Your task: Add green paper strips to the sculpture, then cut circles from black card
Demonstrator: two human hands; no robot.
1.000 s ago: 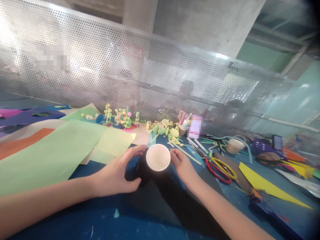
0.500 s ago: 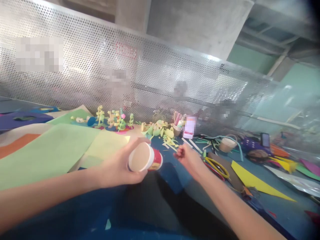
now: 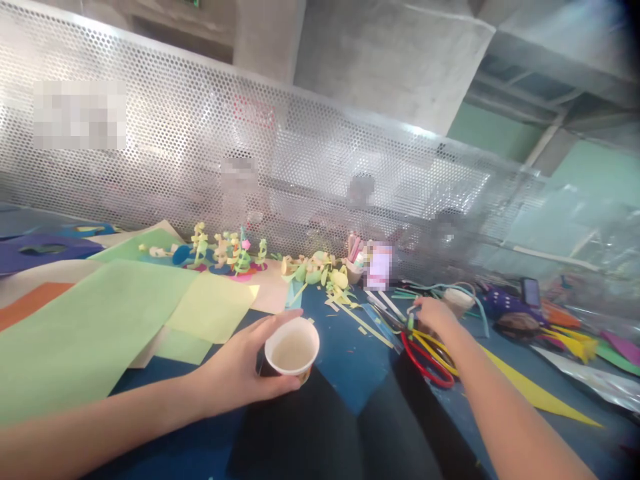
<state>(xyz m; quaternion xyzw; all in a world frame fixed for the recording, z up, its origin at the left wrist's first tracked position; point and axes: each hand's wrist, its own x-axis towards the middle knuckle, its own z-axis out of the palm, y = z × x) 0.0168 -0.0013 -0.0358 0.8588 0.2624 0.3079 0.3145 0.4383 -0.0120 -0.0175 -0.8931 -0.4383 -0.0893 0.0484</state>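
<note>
My left hand grips a small paper cup from the side, holding it upright just above a black paper sheet; the cup's pale inside faces me. My right hand is stretched out to the right, fingers curled down over a pile of paper strips and pens beside the red and yellow scissors. Whether those fingers hold anything is hidden by the hand itself.
Large green sheets and a yellow sheet lie at left on the blue table. Small paper figures and a pen cup stand along a perforated metal screen. Another paper cup and a yellow paper triangle lie right.
The left hand lifted the cup off the black paper, tipped it sideways, then turned it upright again. The right hand left the cup and reached right to the scissors pile.
</note>
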